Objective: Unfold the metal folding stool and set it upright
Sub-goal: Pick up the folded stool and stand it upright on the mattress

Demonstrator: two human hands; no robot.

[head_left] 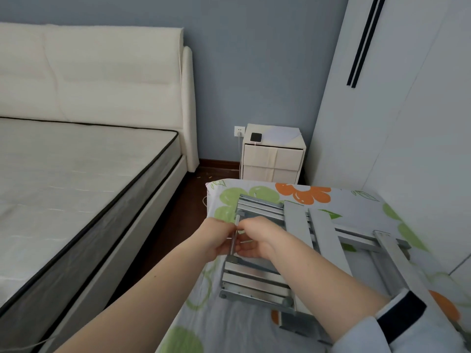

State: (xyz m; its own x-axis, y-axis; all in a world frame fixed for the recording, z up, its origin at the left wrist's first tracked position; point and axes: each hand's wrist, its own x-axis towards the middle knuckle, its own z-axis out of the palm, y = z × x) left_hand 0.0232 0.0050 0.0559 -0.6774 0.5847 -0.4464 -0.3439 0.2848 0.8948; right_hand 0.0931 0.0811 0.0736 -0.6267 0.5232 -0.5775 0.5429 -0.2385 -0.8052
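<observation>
The grey metal folding stool point(257, 278) lies flat on a table covered with a flowered cloth point(362, 202). Its slatted seat faces up at the left and its flat legs point(328, 238) stretch away to the right. My left hand point(216, 238) and my right hand point(257, 238) meet at the seat's left edge. Both are closed around a thin metal rod point(237, 221) that runs along that edge. My right forearm crosses over the seat and hides part of the slats.
A bare mattress on a white bed frame point(84, 179) fills the left. A strip of dark floor point(178, 212) separates it from the table. A white nightstand point(272, 154) with a charging device stands at the back wall. A white wardrobe point(397, 110) rises on the right.
</observation>
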